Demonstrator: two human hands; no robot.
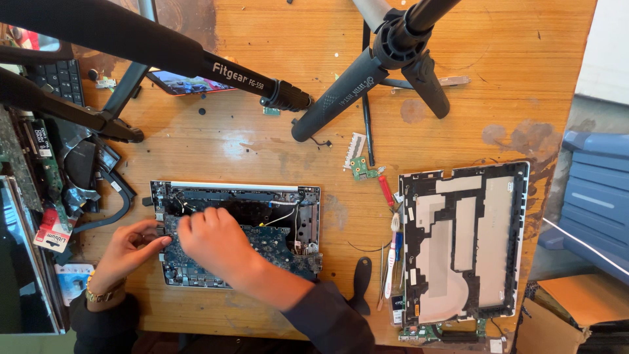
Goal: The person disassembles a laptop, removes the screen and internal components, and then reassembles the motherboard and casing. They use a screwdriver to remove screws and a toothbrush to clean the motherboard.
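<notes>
An opened laptop base (301, 196) lies on the wooden table (275, 151), its blue circuit board (278, 244) and wires exposed. My left hand (128, 252) rests at the base's left edge, fingers pinched against the board's corner. My right hand (213, 242) lies over the left half of the board, fingers curled down onto it. Whether either hand holds a small part is hidden by the fingers. The laptop's removed bottom cover (462, 242) lies inside-up to the right.
Black tripod legs (341, 98) cross the top of the table. A red-handled screwdriver (385, 190), a toothbrush (393, 255), tweezers and a small green board (360, 169) lie between base and cover. Loose parts pile at the left (65, 170). A phone (187, 84) lies behind.
</notes>
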